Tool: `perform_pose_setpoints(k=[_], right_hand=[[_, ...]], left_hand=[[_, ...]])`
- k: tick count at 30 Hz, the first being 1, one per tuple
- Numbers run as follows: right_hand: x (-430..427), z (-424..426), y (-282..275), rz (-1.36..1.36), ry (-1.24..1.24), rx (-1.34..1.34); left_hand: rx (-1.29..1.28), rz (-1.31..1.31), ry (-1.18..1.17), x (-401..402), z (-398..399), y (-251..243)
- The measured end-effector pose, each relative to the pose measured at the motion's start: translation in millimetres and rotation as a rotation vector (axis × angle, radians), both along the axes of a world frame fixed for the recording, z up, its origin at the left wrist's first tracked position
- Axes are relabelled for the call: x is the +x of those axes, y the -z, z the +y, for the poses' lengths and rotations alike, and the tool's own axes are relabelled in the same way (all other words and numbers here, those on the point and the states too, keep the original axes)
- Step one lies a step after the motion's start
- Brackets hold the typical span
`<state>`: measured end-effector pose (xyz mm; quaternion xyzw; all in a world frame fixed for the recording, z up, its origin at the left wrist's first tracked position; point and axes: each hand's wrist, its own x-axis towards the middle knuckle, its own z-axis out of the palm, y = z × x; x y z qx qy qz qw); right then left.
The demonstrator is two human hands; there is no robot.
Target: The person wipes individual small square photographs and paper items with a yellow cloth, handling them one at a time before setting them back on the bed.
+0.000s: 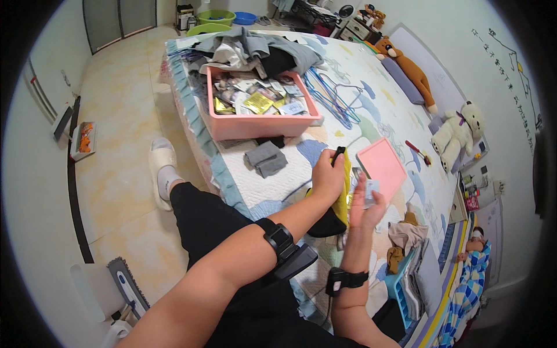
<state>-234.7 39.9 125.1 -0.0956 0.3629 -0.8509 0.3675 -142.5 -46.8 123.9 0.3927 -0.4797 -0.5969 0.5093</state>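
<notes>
My left hand (329, 174) grips the black-trimmed edge of a yellow and black fabric bag (341, 213), which hangs down over the bed's near side. Close by on the right, my right hand (367, 209) is turned palm up, with a small pale packet (371, 193) between its fingers and thumb. A pink plastic lid (383, 167) lies flat just beyond that hand. Farther away stands a pink plastic box (261, 127), filled with many small packets, among them a gold one (258, 102). Folded grey cloth (266, 158) lies between the box and my left hand.
Heaped clothes (261, 48) lie behind the box, and blue wire hangers (335, 100) beside it. A red-handled brush (417, 152) and a white teddy bear (459, 132) are on the right. Clothes (407, 235) and a blue basket (398, 285) sit at lower right. A child (474, 248) lies beyond.
</notes>
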Motion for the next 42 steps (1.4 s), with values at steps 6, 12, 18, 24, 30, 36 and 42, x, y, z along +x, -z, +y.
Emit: perform_pose_setpoints(k=[6, 12, 18, 24, 30, 36, 42], right_hand=[[-20, -42, -46, -0.017, -0.268, -0.039], [5, -140, -52, 0.443, -0.412, 0.323], [54, -203, -49, 0.364, -0.657, 0.384], [37, -151, -55, 0.683, -0.559, 0.325], [-30, -36, -25, 0.736, -0.281, 0.445], [-27, 72, 69, 0.969, -0.248, 0.733], [30, 89, 81, 1.468, -0.271, 0.673]], left_hand=[[0.476, 0.228, -0.041, 5, -58, 61], [0.668, 0.424, -0.019, 11, -80, 59], [0.7, 0.514, -0.062, 9, -84, 76], [0.621, 0.357, -0.016, 11, -81, 73], [0.521, 0.404, 0.013, 21, -74, 59], [0.486, 0.549, 0.152, 27, -50, 36], [0.475, 0.567, 0.217, 47, -45, 4]])
